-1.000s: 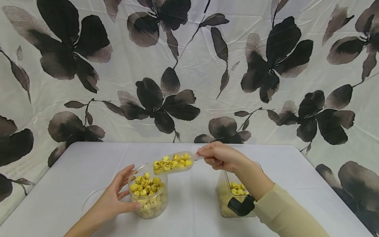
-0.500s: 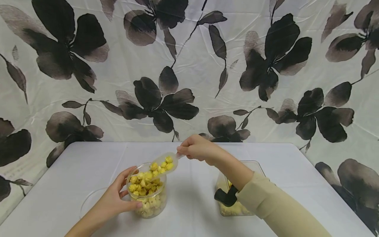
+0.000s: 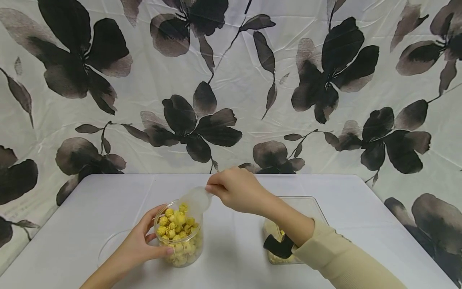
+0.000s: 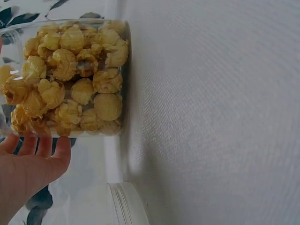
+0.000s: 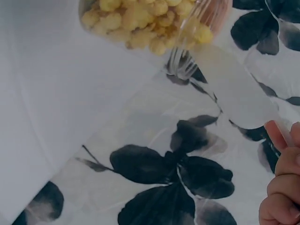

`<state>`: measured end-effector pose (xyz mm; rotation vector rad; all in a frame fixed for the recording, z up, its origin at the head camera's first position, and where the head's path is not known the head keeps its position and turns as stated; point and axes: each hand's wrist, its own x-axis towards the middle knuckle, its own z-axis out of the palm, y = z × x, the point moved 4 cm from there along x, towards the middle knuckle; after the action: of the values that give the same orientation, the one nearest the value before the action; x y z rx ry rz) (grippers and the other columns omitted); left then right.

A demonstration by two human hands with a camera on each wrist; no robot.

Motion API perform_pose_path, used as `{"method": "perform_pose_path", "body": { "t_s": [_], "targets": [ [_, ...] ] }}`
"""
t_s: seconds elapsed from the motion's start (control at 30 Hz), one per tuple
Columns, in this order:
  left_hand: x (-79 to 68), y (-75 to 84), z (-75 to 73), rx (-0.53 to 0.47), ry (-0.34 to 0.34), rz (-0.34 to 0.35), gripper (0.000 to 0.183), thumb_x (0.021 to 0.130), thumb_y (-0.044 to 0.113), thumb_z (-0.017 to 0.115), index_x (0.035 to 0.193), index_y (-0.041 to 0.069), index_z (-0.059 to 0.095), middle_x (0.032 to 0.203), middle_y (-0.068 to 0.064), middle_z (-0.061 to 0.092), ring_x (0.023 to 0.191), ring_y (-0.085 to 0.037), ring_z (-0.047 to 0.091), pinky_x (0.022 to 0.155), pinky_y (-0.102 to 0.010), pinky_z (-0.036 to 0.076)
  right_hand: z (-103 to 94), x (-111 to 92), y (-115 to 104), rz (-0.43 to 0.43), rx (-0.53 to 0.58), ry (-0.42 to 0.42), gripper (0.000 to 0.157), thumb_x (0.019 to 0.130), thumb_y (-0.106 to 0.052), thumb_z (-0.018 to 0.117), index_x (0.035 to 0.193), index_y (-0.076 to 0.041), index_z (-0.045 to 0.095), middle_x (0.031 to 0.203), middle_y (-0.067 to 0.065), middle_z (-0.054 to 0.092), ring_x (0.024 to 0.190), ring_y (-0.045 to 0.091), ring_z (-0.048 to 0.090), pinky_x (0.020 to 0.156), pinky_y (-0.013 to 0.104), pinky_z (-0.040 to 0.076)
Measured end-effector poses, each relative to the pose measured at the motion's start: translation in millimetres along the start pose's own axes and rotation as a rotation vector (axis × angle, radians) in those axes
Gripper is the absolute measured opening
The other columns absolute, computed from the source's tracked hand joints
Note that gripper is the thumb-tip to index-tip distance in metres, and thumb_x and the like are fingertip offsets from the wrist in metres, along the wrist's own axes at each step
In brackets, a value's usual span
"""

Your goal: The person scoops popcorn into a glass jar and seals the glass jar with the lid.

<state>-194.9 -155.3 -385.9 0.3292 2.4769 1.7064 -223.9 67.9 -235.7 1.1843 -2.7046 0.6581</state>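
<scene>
Yellow popcorn [image 3: 175, 229] nearly fills a clear round plastic jar [image 3: 191, 253] standing on the table. My left hand [image 3: 138, 245] holds this jar from its left side, thumb at the front and fingers behind; in the left wrist view, fingertips of the left hand [image 4: 35, 161] touch its wall. Above the jar's right rim, my right hand [image 3: 240, 190] pinches the handle of a translucent scoop [image 3: 197, 199]. The scoop tilts steeply down into the jar mouth, with popcorn at its lower end. In the right wrist view the upper part of the scoop [image 5: 239, 96] bears no popcorn.
A clear square container [image 3: 304, 200] with popcorn stands at the right, partly hidden by the right forearm and a black wrist mount [image 3: 278, 246]. A clear round lid [image 3: 108, 247] lies left of the jar, partly behind the left arm. A flowered cloth [image 3: 223, 60] hangs behind the table.
My right hand has moved left with the scoop and tipped it down at the jar. Popcorn has slid from the scoop into the jar. The left hand has stayed on the jar.
</scene>
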Motion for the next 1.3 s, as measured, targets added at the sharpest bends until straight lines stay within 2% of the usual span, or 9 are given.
{"method": "perform_pose_path", "body": {
  "t_s": [0.13,0.27,0.53,0.6,0.77,0.83,0.93,1.17,1.3],
  "targets": [
    [-0.1,0.2,-0.3,0.008,0.004,0.011,0.089,0.071,0.017,0.081,0.143,0.019,0.028,0.144,-0.009,0.032,0.115,0.004,0.035,0.093,-0.024,0.039,-8.9,-6,0,-0.042,-0.030,0.076,0.016,0.091,-0.013,0.060,0.076,-0.011,0.066,0.056,-0.009,0.044,0.049,0.003,0.037,0.050,0.020,0.032],
    [0.1,0.7,-0.5,0.006,0.006,0.032,0.088,0.072,0.016,0.081,0.142,0.018,0.029,0.144,-0.010,0.033,0.118,-0.002,0.035,0.094,-0.026,0.040,-18.1,-11,9,0.025,0.033,0.102,0.018,0.091,-0.012,0.060,0.074,-0.011,0.064,0.055,-0.009,0.038,0.050,0.003,0.033,0.051,0.021,0.029],
    [0.0,-0.4,-0.5,0.010,0.011,0.040,0.088,0.071,0.015,0.081,0.142,0.017,0.028,0.144,-0.011,0.033,0.119,-0.004,0.036,0.091,-0.023,0.040,-35.2,-33,47,0.271,0.379,0.073,0.018,0.094,-0.011,0.055,0.087,-0.003,0.069,0.054,-0.003,0.028,0.051,0.012,0.026,0.051,0.027,0.026],
    [-0.3,-0.6,-0.4,0.011,0.013,0.046,0.088,0.071,0.014,0.081,0.142,0.016,0.028,0.143,-0.012,0.033,0.119,-0.005,0.036,0.092,-0.023,0.041,-38.6,-40,57,0.330,0.468,0.061,0.020,0.095,-0.012,0.053,0.092,0.000,0.068,0.056,-0.003,0.031,0.055,0.011,0.031,0.054,0.026,0.032],
    [-0.8,-2.7,-0.8,0.029,0.027,0.064,0.089,0.070,0.012,0.081,0.142,0.015,0.029,0.142,-0.013,0.035,0.114,0.004,0.035,0.088,-0.021,0.042,-46.4,-58,78,0.440,0.615,0.034,0.027,0.097,-0.016,0.050,0.102,0.006,0.064,0.056,-0.002,0.032,0.052,0.009,0.029,0.050,0.023,0.028],
    [-1.0,-3.2,-0.9,0.033,0.032,0.073,0.090,0.070,0.011,0.081,0.142,0.014,0.029,0.142,-0.014,0.036,0.112,0.006,0.035,0.087,-0.022,0.042,-49.3,-65,84,0.461,0.661,0.033,0.029,0.097,-0.016,0.049,0.103,0.009,0.062,0.055,-0.002,0.029,0.048,0.010,0.022,0.047,0.024,0.019],
    [-1.1,-3.6,-0.9,0.030,0.034,0.075,0.090,0.069,0.010,0.081,0.142,0.014,0.029,0.142,-0.013,0.036,0.112,0.006,0.035,0.087,-0.025,0.043,-53.3,-75,91,0.466,0.720,0.038,0.028,0.098,-0.015,0.048,0.102,0.009,0.061,0.055,-0.003,0.030,0.046,0.008,0.021,0.044,0.023,0.016],
    [0.3,-0.8,-0.3,0.034,0.030,0.071,0.091,0.070,0.012,0.081,0.143,0.014,0.028,0.143,-0.014,0.035,0.114,0.003,0.035,0.088,-0.021,0.042,-61.3,-94,106,0.461,0.811,0.063,0.021,0.098,-0.014,0.047,0.090,-0.012,0.067,0.055,-0.005,0.031,0.045,0.011,0.017,0.043,0.029,0.011],
    [0.8,-1.1,0.2,0.027,0.024,0.055,0.090,0.071,0.013,0.081,0.143,0.014,0.027,0.144,-0.013,0.035,0.115,0.001,0.035,0.088,-0.021,0.042,-64.6,-105,116,0.464,0.806,0.056,0.022,0.098,-0.015,0.048,0.090,-0.013,0.068,0.054,-0.005,0.031,0.044,0.013,0.017,0.043,0.031,0.011]
  ]
}}
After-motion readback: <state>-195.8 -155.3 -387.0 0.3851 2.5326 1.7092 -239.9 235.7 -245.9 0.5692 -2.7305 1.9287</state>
